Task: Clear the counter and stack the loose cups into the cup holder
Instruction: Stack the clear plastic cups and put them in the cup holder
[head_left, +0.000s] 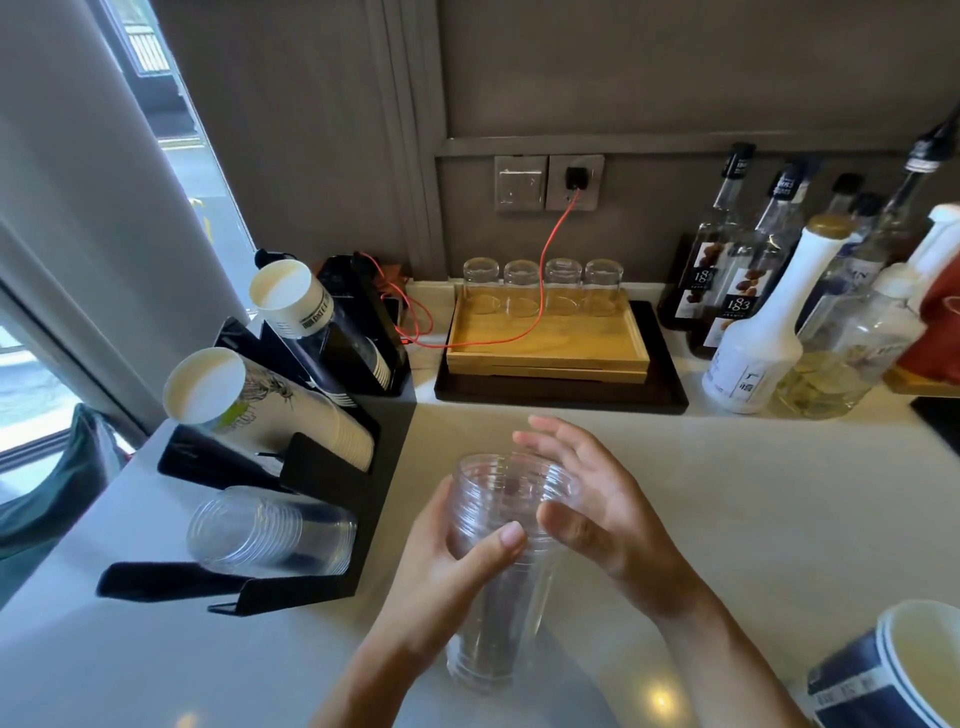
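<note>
A stack of clear plastic cups (498, 561) stood upright over the near part of the pale tabletop (753, 493), held between both hands. The left hand (447, 566) was wrapped around the stack's upper part, thumb across the front. The right hand (597, 504) lay against the rim on the other side, thumb touching the cups and fingers spread loose. To the left sat the black cup holder (332, 582) with three sloping slots: the nearest held nested clear cups (270, 530) lying on their side, the middle one a row of white paper cups (249, 405), the farthest another row of paper cups (301, 301). Behind, a wooden tray (545, 343) on a black tray (665, 384) carried four upturned glasses (543, 283). Nested blue paper cups (893, 670) lay at the near right edge
</note>
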